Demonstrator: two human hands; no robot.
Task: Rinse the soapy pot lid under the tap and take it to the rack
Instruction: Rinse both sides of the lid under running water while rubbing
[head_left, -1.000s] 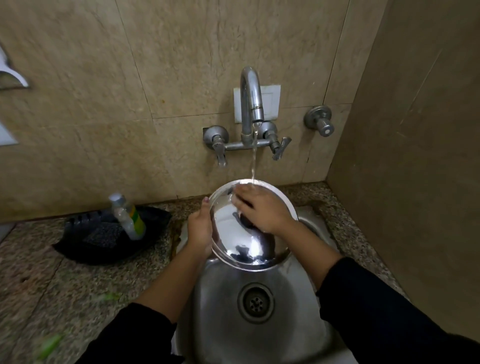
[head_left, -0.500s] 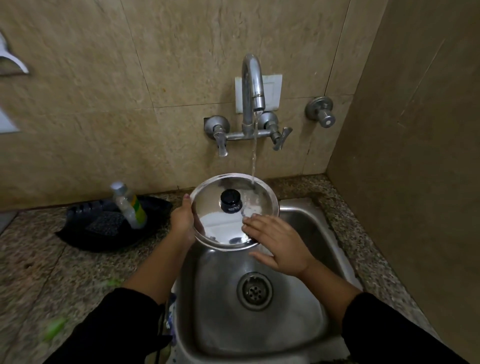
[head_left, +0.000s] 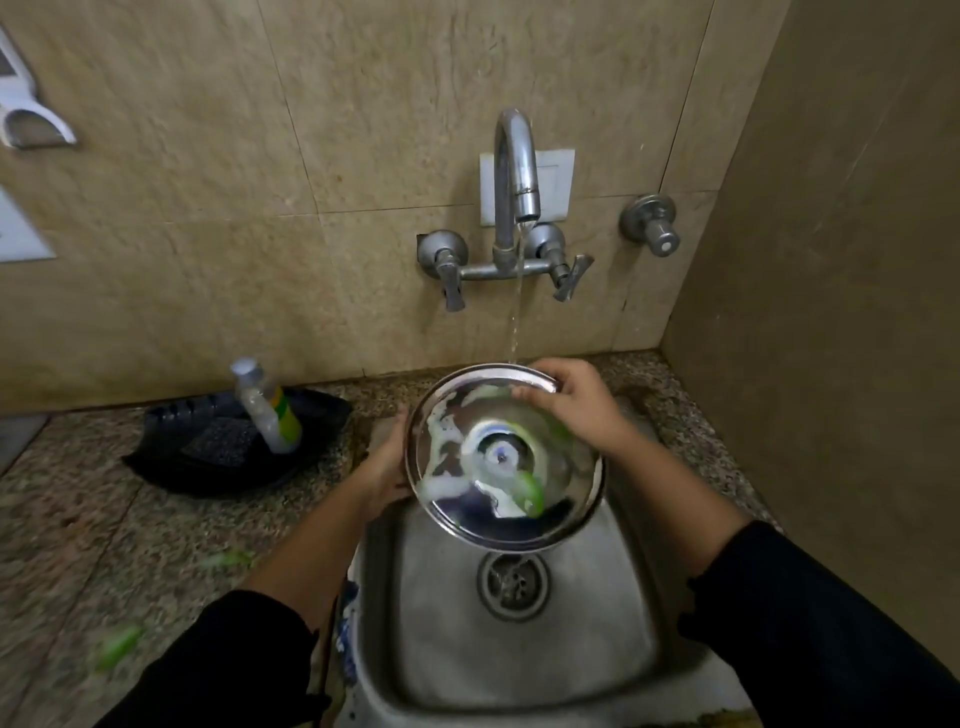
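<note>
Both hands (head_left: 384, 467) (head_left: 576, 405) are gripping the soapy lid (head_left: 504, 457) by its rim under the tap (head_left: 514, 171); slick suds could be loosening either grip

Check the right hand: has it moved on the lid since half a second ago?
Yes. The right hand went from the lid's near edge to its far rim, toward the tap.

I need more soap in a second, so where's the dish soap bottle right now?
In the head view, the dish soap bottle leans in the black tray on the counter, left of the sink against the wall.
</note>
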